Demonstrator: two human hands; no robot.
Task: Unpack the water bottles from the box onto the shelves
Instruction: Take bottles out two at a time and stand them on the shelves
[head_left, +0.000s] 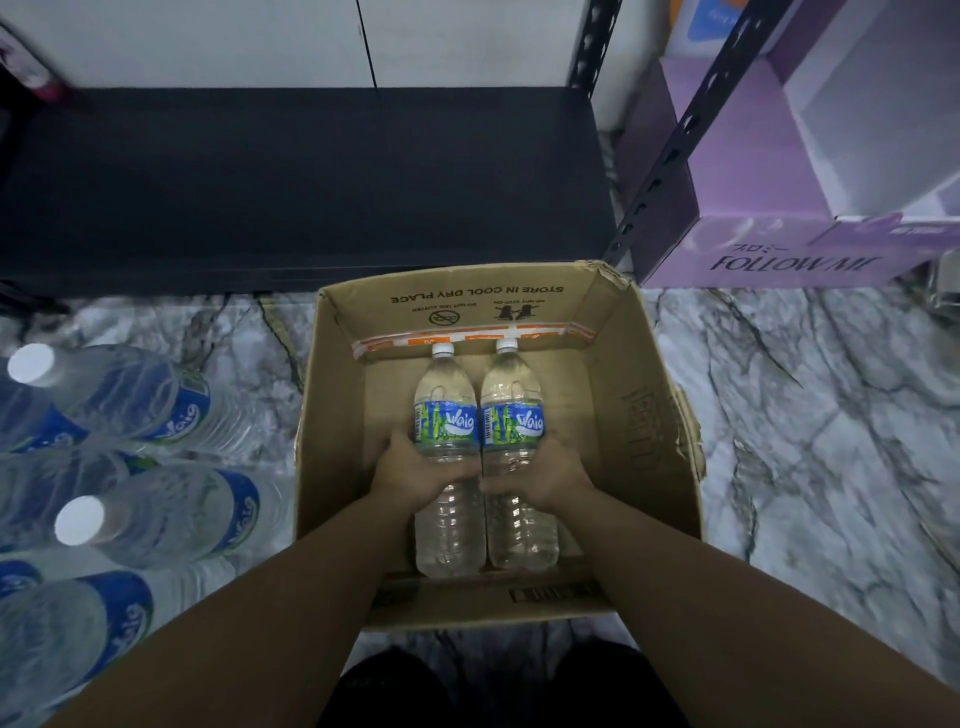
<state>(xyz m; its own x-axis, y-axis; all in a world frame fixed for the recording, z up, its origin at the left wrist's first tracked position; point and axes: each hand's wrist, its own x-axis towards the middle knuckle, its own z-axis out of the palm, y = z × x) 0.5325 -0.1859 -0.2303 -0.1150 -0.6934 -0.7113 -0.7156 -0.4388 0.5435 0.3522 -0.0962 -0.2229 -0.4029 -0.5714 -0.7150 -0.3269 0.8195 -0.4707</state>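
Observation:
An open cardboard box (649, 415) stands on the marble floor in front of a low black shelf (311, 182). Two clear water bottles with blue labels lie side by side in the box, caps pointing toward the shelf. My left hand (410, 467) grips the middle of the left bottle (447, 395). My right hand (545, 470) grips the middle of the right bottle (511, 395). Both bottles still lie on the box bottom, touching each other.
Several more water bottles (119, 467) stand on the floor at the left. A purple carton (779, 249) sits on the neighbouring rack at the right, behind a black slotted upright (675, 140). Marble floor lies to the right of the box.

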